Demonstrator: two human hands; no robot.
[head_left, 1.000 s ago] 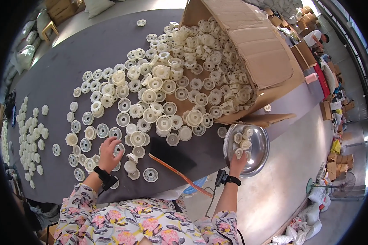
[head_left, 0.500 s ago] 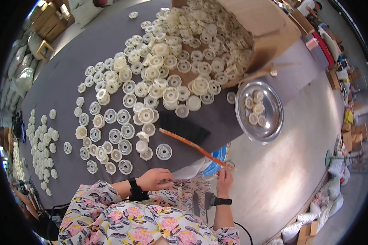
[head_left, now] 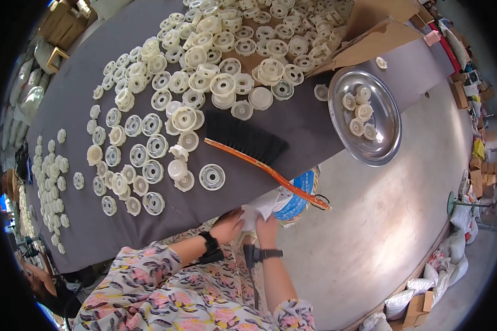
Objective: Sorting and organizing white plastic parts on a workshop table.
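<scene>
both hands are meeting at the near edge of the grey table, just in front of the person's chest. the left hand is gripping the left side of a white bag, fingers curled onto its rim. the right hand is pinching the same bag from below, just beside the left; how tightly it is closing i cannot tell. the bag is sitting in the mouth of a blue and white bucket that is hanging just past the table edge, right above the hands.

an orange-handled brush with black bristles is lying up from the hands, its handle tip reaching out over the bucket. cream plastic discs are spreading across the table up and to the left of the hands. a round steel tray holding a few discs is resting well up and right of the right hand, beside an open cardboard box.
</scene>
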